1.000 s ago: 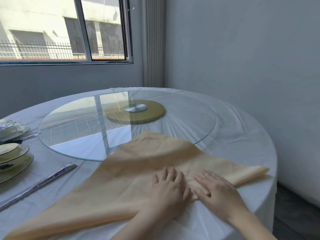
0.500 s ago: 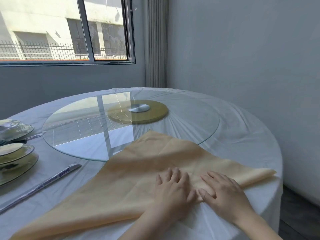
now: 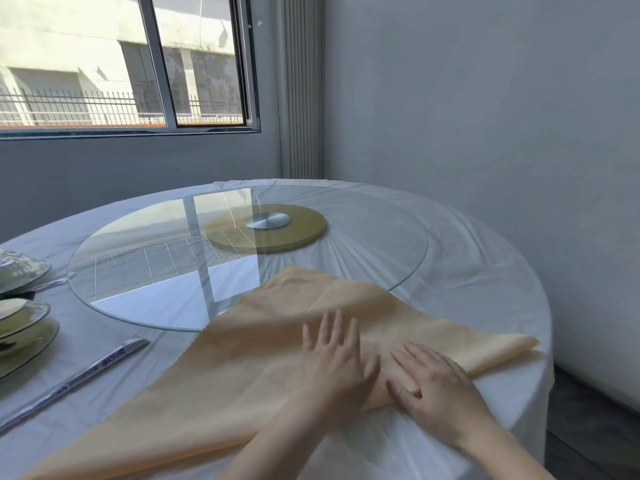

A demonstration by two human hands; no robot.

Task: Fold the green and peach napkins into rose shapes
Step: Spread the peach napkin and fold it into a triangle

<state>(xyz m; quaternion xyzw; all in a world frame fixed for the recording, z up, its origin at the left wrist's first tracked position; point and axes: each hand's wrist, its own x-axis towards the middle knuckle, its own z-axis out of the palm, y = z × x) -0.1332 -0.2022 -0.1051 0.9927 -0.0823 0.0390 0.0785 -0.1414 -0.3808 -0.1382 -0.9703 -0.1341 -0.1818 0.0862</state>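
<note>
The peach napkin [image 3: 249, 362] lies folded into a wide triangle on the white-clothed round table, its tip resting on the edge of the glass turntable. My left hand [image 3: 337, 358] lies flat on the napkin near its long near edge, fingers spread. My right hand [image 3: 433, 382] rests beside it, palm down, thumb tucked toward the napkin's edge. Neither hand grips the cloth. No green napkin is in view.
A glass turntable [image 3: 381, 271] on a gold base [image 3: 266, 228] fills the table's middle. Stacked plates [image 3: 20, 327] and wrapped chopsticks [image 3: 86, 370] lie at the left. The table's edge [image 3: 540, 375] drops off at the right, near a grey wall.
Both hands have slid slightly forward over the napkin, the left fingers spreading further up it. The camera has tilted a little; the napkin stays in place.
</note>
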